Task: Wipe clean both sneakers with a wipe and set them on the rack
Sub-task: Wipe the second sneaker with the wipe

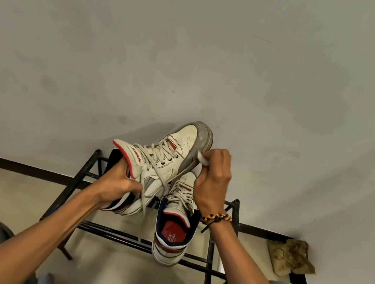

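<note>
Where a pale grey plaster wall (197, 44) meets a beige tiled floor (12, 189) along a dark skirting strip, a black metal shoe rack (210, 252) of thin bars stands against the wall. Two white high-top leather sneakers with red and navy trim are in view. One, the held sneaker (167, 153), is lifted above the rack with its toe toward the wall and its grey sole edge turned to the right; the left hand (119, 187) grips it at the heel collar, fingers curled into the opening. The right hand (212, 178), with a braided yellow-and-dark wristband (217, 217), pinches one small white wipe (202, 158) against that sole edge. The second sneaker (174, 226) sits on the rack's bars just below, toe to the wall, red insole showing inside. One crumpled brownish cloth (291, 258) lies on the floor at the wall, right of the rack. Grey-trousered knees show at both lower corners
</note>
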